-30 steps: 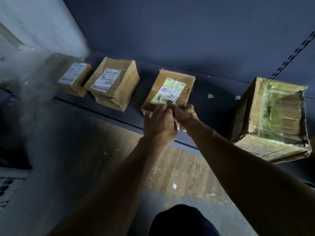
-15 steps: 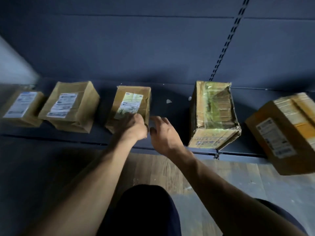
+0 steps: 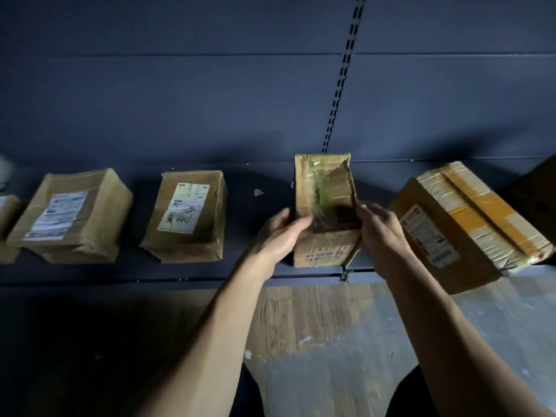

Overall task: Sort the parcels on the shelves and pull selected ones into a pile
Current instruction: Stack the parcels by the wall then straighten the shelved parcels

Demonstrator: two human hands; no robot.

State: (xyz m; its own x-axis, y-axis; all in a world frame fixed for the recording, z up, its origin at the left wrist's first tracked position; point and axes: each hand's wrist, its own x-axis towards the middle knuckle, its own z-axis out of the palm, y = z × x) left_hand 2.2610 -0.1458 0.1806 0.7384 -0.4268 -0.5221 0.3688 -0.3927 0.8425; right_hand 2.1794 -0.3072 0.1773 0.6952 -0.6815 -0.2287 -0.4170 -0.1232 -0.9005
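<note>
Here, with the left hand (image 3: 281, 233) and right hand (image 3: 380, 233) cupped half-open against the 2 sides of the crumpled box (image 3: 326, 212) at the shelf's (image 3: 210, 272) near edge, squeeze evenly before pulling it off.

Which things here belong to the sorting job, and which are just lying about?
Job:
- crumpled taped parcel, between left hand and right hand
- handwritten-label parcel
- white-label parcel
- orange-taped box

Lying about:
- paper scrap on shelf
</note>
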